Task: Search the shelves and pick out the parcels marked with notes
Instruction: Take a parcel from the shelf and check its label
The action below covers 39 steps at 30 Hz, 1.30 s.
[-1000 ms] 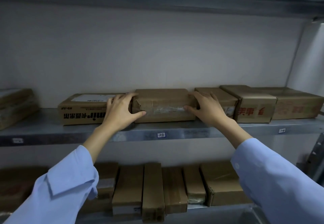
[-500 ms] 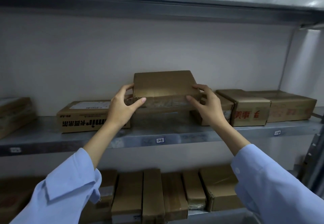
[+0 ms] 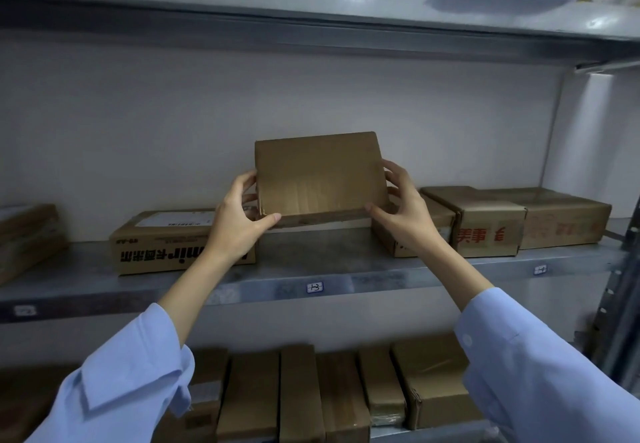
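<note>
— While pinched between both hands like that, seems light. Gripped at one short side by the left hand [image 3: 239, 221] and at the other by the right hand [image 3: 401, 214], thumbs at the lower corners, fingers curled round behind. No sag, no sign of strain.
— Agreed. Holding the parcel [image 3: 318, 172] tilted up on edge, broad face toward the camera, over the bare gap on the middle shelf [image 3: 311, 259], between the printed box [image 3: 166, 245] and the red-lettered box [image 3: 485, 231]. Looks clear of the deck, though hard to say for certain.
— Stiff or soft?
— Corrugated card, so probably fairly rigid, but creased across the face and ragged at the lower left corner. Likely to dent under hard squeezing. Best taken by the side edges, as now, not by that torn corner.
— Slippery?
— Plain matte card in front, so decent friction. No sign of fragile contents, yet no telling from outside.
— Any note?
— None visible on this face. Worth turning over, with both sides clamped.
</note>
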{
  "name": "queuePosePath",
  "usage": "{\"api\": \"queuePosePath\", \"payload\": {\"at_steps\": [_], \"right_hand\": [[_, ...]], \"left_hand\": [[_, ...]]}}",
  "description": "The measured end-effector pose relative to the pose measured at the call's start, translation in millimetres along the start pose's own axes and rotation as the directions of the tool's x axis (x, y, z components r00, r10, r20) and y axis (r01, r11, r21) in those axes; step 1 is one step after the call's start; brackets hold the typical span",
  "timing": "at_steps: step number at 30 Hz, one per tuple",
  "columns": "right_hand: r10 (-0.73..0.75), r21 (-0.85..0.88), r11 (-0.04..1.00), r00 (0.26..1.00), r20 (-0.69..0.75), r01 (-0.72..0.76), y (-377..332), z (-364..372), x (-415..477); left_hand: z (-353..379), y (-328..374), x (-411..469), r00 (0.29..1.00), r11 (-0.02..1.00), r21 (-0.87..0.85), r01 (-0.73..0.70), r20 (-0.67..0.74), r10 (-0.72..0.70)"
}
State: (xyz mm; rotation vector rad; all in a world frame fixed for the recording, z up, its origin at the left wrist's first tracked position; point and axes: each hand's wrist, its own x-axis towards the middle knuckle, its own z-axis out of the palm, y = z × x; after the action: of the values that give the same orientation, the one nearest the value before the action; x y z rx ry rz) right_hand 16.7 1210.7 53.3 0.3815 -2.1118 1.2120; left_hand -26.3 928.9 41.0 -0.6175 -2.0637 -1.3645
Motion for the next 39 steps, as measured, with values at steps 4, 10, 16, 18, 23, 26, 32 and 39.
{"api": "queuePosePath", "payload": {"at_steps": [4,10,16,18,23,26,32,39], "right_hand": [[0.021,0.016,1.000,1.000,0.017,-0.021,-1,0,3],[0.065,-0.019,0.998,0.998,0.022,-0.065,4,4,6],[0.093,-0.044,0.995,0.995,0.036,-0.092,11,4,10],[0.101,-0.010,0.995,0.994,0.036,-0.101,12,2,11],[0.121,-0.019,0.993,0.992,0.046,-0.120,10,-1,9],[0.137,-0.019,0.991,0.990,0.043,-0.136,7,-3,9],[0.132,0.015,0.991,0.989,0.070,-0.133,2,0,6],[0.125,-0.001,0.992,0.989,0.077,-0.126,2,3,6]], "left_hand": [[-2,-4,2,0.999,0.999,-0.043,0.031,0.013,-0.030],[1,-5,4,0.998,0.994,-0.092,0.051,0.035,-0.048],[4,-3,4,0.997,0.990,-0.122,0.064,0.046,-0.059],[3,-4,4,0.996,0.985,-0.156,0.074,0.063,-0.065],[3,-1,2,0.993,0.967,-0.236,0.097,0.094,-0.076],[4,2,1,0.991,0.966,-0.234,0.112,0.099,-0.091],[3,0,0,0.993,0.987,-0.125,0.098,0.072,-0.089],[-1,4,3,0.996,0.990,-0.121,0.078,0.057,-0.072]]}}
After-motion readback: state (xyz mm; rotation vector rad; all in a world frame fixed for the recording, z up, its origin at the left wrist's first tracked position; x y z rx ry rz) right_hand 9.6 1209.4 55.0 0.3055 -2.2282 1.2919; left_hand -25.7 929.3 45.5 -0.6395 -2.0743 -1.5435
